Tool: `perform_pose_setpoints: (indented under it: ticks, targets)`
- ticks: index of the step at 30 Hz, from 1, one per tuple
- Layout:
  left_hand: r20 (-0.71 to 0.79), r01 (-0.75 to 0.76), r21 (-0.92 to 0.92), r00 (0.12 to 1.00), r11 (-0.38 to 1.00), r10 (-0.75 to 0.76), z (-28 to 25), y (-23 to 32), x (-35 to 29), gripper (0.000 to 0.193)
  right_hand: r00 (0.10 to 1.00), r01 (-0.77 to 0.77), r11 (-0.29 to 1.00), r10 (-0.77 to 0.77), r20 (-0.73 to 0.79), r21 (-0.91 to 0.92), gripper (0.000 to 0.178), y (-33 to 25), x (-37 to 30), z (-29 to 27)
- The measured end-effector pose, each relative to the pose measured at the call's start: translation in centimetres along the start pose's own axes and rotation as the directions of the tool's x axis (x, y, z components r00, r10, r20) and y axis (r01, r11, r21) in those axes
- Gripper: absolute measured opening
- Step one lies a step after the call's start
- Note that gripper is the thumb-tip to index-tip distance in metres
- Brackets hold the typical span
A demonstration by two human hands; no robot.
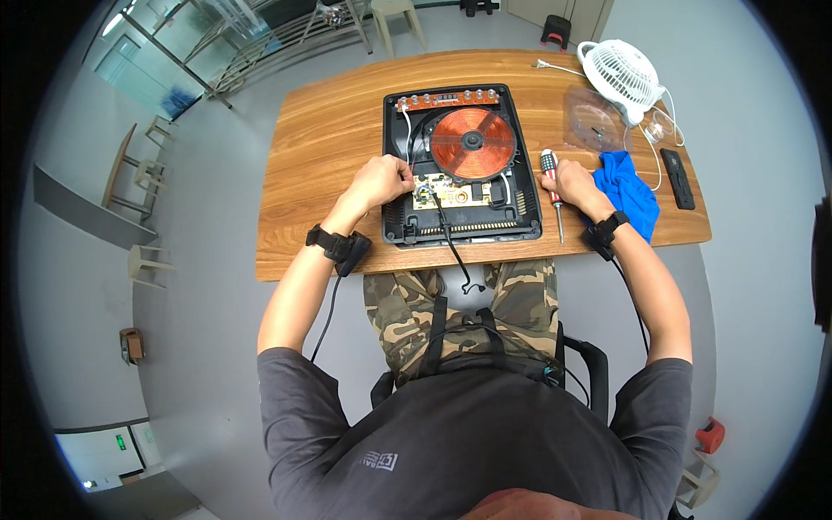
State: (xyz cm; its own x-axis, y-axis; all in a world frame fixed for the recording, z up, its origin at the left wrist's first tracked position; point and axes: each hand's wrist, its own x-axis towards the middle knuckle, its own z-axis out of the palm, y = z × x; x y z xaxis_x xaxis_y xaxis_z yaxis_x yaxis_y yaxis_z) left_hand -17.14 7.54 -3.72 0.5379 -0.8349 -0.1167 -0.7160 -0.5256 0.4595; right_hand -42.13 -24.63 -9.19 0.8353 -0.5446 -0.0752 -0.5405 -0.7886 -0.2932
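Observation:
An opened induction cooker (392,130) lies on the wooden table, its black housing exposing a round copper coil (487,147) and a pale circuit board (444,194). Along its far edge runs an orange control board (459,100). My left hand (378,182) is at the board's left end, thumb and fingers pinched together; whatever is between them is hidden. Right of the housing, my right hand (574,185) grips the handle of a screwdriver (549,165), whose shaft points toward the table's near edge. A black power cord (451,238) runs from the board over that edge.
A blue cloth (631,195) lies beside my right wrist. Farther right are a black strip-shaped part (678,178), a clear plastic tray (588,121) with small parts, and a white fan (619,73) with its cable. Black cables trail from both wrist straps.

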Motion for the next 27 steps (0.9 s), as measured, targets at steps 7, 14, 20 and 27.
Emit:
perform_pose_setpoints:
  ticks: [7, 14, 20, 27]
  targets:
    - [0.025, -0.017, -0.021, 1.000, 1.000, 0.018, -0.3, -0.1, -0.2, 0.014, 0.999, -0.018, 0.999, 0.020, 0.037, -0.051, 0.051, -0.9, -0.1, -0.4]
    - [0.009, -0.046, -0.073, 0.999, 0.996, 0.047, -1.0, -0.3, 0.4, 0.013, 0.998, 0.024, 0.998, -0.020, 0.063, -0.061, 0.051, -0.1, 0.4, -0.1]
    - [-0.024, -0.075, -0.070, 0.997, 0.995, 0.073, -0.9, -1.3, 1.5, 0.012, 0.996, 0.064, 0.995, -0.058, 0.066, -0.082, 0.051, -0.1, 0.7, -0.1]
    - [-0.070, -0.061, 0.060, 0.995, 0.996, 0.065, -1.9, 0.2, 3.6, 0.011, 0.994, -0.003, 0.997, 0.011, 0.104, -0.072, 0.050, -1.3, 0.4, -1.1]
